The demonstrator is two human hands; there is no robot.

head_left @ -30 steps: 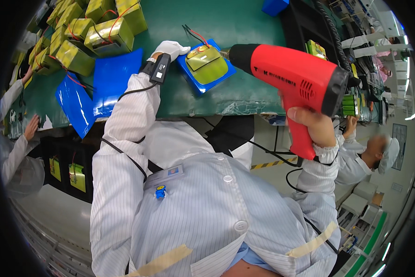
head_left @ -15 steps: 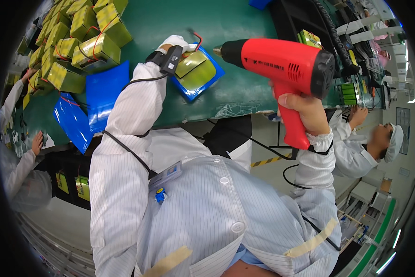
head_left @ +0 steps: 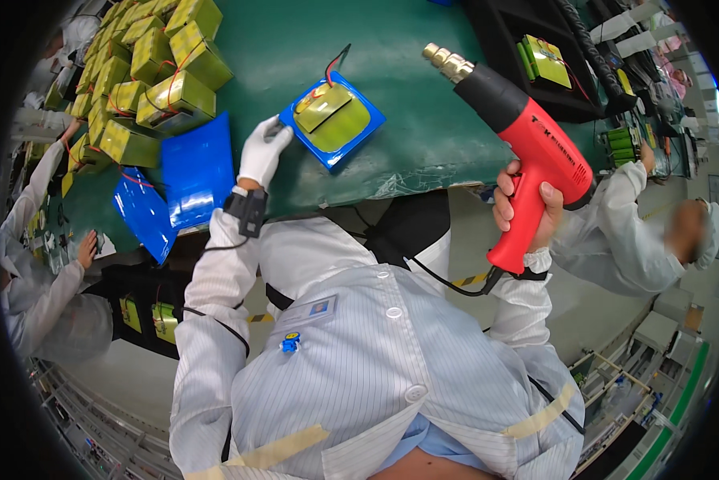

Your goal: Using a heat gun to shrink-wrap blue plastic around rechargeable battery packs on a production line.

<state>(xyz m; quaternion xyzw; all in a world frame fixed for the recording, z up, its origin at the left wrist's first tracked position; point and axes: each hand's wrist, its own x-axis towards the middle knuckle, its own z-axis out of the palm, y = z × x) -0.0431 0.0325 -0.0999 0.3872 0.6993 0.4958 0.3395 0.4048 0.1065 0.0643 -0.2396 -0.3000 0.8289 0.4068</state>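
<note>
A heat gun (head_left: 539, 152) with a red body, black collar and metal nozzle is in my right hand (head_left: 527, 204), fingers wrapped round its handle. Its nozzle tilts up and left, away from the battery pack. That battery pack (head_left: 335, 128) lies on the green table, its yellow-green face framed by blue wrap, red and black leads at the top corner. My left hand (head_left: 265, 150), in a white glove, has its fingertips closed at the pack's left corner, seemingly pinching the blue edge.
Yellow-green battery blocks (head_left: 155, 60) with red leads crowd the table's far left. Blue sleeves (head_left: 198, 172) lie nearer me, left of my left hand. A black tray (head_left: 495, 48) holding another pack stands far right. Co-workers (head_left: 615, 232) work on both sides. The gun's cord (head_left: 455, 288) hangs below.
My left hand has come back from the pack's top to its left corner. The heat gun has swung from pointing left across the pack to pointing up and left.
</note>
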